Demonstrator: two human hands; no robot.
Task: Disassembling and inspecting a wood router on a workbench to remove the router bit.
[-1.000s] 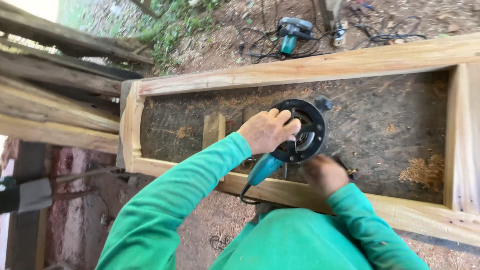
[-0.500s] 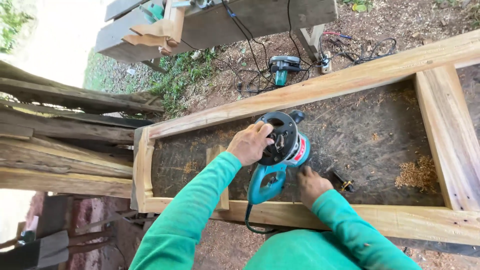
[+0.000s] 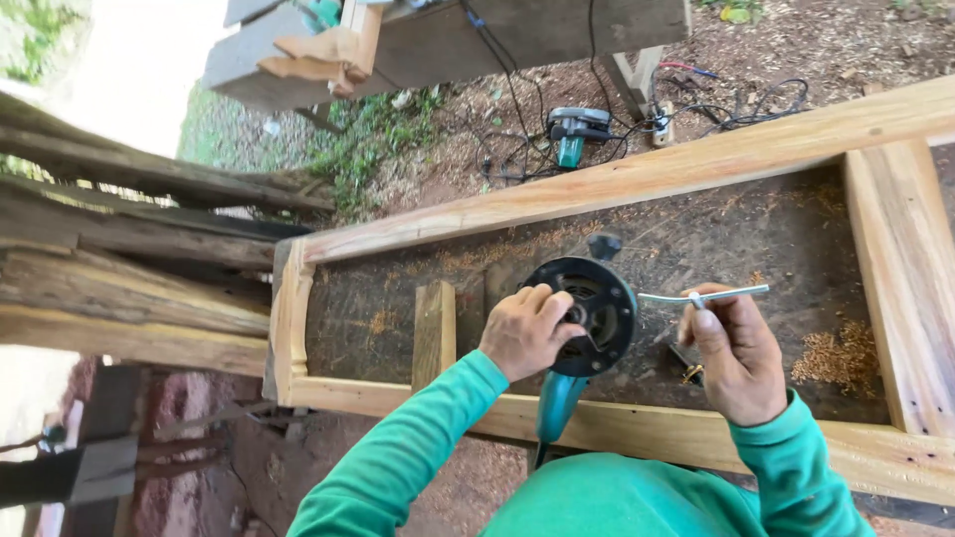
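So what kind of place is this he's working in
Most likely an outdoor woodworking yard. A raw timber frame lies over bare dirt, sawdust is piled beside it, and rough old beams are stacked near grass, with a power tool lying on the ground.

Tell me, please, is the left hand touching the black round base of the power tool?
Touching. The head view shows the left hand with its fingers curled over the rim of the tool's black round base, with no gap.

The person wears a bright green long-sleeved top; its ribbed cuffs end at both wrists, leaving the left hand (image 3: 524, 333) and right hand (image 3: 738, 356) bare.
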